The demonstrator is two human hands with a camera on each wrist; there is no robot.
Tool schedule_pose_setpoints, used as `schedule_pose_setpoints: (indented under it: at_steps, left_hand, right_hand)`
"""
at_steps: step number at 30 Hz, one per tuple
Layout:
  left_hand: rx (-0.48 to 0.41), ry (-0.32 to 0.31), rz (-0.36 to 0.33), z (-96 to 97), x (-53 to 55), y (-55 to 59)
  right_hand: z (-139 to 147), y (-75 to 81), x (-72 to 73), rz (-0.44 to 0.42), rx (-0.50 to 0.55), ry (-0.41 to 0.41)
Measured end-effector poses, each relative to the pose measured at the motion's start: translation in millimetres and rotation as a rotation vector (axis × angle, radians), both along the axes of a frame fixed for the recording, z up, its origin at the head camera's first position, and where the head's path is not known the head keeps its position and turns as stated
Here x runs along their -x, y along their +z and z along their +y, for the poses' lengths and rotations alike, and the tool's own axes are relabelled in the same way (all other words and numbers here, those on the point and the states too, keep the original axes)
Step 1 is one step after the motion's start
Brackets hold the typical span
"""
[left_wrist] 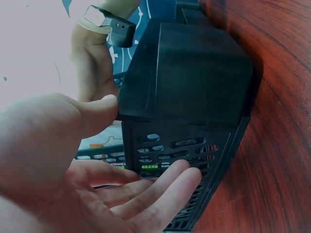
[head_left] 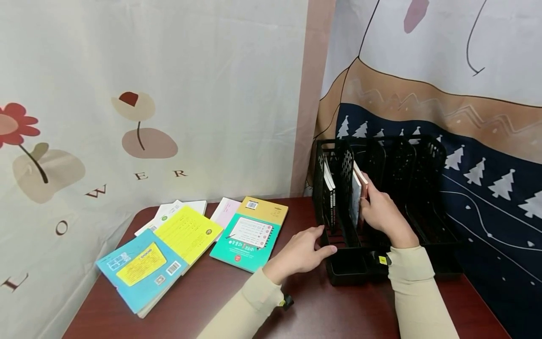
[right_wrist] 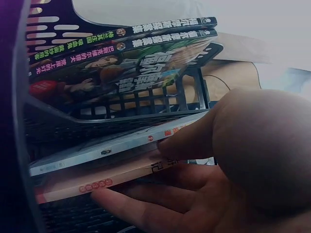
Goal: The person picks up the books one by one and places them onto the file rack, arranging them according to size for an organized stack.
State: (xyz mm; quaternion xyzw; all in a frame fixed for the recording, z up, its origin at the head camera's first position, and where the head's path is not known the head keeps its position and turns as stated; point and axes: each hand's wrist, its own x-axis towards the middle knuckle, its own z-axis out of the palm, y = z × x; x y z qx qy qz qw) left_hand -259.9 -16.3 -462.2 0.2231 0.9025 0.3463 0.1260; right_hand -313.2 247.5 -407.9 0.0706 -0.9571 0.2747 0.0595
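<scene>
A black file rack (head_left: 347, 263) with upright dividers stands at the right of the table. My right hand (head_left: 383, 212) reaches into its second compartment and pinches a pink-spined book (right_wrist: 121, 174), thumb on one face and fingers on the other. Right beside it, a thin book with a pale spine (right_wrist: 107, 150) stands against the divider. My left hand (head_left: 298, 252) is at the rack's front left corner, thumb at the front edge and extended fingers (left_wrist: 160, 194) along the perforated side wall. Two dark-covered books (right_wrist: 126, 53) stand upright in the leftmost compartment.
On the table's left lie a blue-and-yellow book (head_left: 146, 268), a teal-and-tan book (head_left: 245, 235), a pink book (head_left: 225, 212) and white ones (head_left: 169, 212) beneath. Printed curtains (head_left: 237, 94) hang behind the table. The rack's right compartments (head_left: 423, 197) show no books.
</scene>
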Motion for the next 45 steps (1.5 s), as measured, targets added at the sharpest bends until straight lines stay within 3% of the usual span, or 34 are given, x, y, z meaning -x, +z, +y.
schedule_pose_setpoints:
  at_steps: [11,22,34,45]
  left_hand:
    - [0.005,0.000,0.007,0.1,-0.4,1.9]
    - [0.006,0.001,-0.003,-2.1,1.1,0.8]
    - [-0.001,-0.011,0.025,-7.6,0.8,4.4]
    - [-0.097,0.070,0.079,-25.0,6.8,16.2]
  right_hand:
    - [-2,-2.7,-1.8,-0.094,0.050,0.120]
    - [5,3.8,-6.3,-0.177,-0.016,0.067]
    - [15,26.3,-25.6,-0.065,0.094,-0.114]
    - [-28,28.1,-29.9,-0.008,0.227,0.040]
